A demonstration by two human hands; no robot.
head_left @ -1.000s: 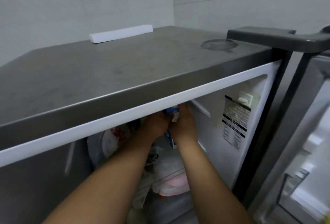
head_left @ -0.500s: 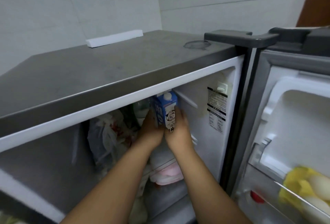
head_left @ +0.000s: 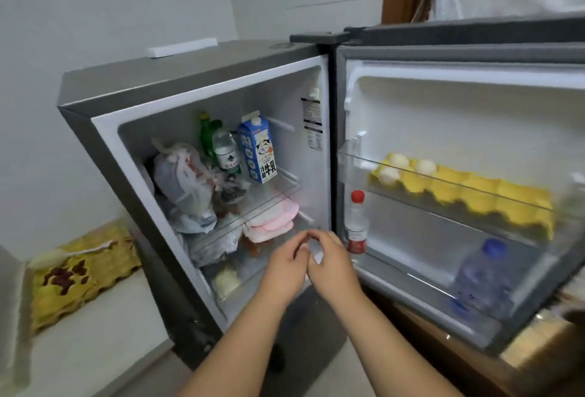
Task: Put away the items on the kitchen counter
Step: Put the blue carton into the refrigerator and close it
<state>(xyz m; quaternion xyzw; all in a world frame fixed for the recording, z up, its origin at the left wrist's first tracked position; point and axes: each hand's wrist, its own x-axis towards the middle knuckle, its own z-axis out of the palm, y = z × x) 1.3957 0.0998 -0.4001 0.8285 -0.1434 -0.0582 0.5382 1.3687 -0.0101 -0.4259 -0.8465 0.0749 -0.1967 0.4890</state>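
A: Where was the task's thing at that moment?

B: The blue-and-white milk carton with the cow picture [head_left: 258,149] stood upright on the upper glass shelf [head_left: 286,189] of the small grey fridge [head_left: 95,111], just beside a clear water bottle with a green label [head_left: 225,151] and in front of a green bottle [head_left: 206,135].

A: And the hands?

B: Both hung in front of the open compartment, low, apart from the carton. The left hand [head_left: 286,266] and the right hand [head_left: 332,265] touched each other, fingers loosely curled, grasping nothing that I could see.

A: What could have gone wrong from there?

B: My guess: the carton was tall and narrow and stood near the shelf's front, so a hard swing of the open fridge door [head_left: 459,111] might have tipped it. The door itself stuck out wide, easy to knock with an arm.

A: Count things for me.

B: One carton, one bulging plastic bag [head_left: 182,178] on the upper shelf, and pink packets [head_left: 273,219] below, whose number I could not tell. On the door: three white eggs [head_left: 399,160] in a yellow egg tray [head_left: 474,194], one red-capped bottle [head_left: 357,222] and one clear blue-capped bottle [head_left: 484,276].
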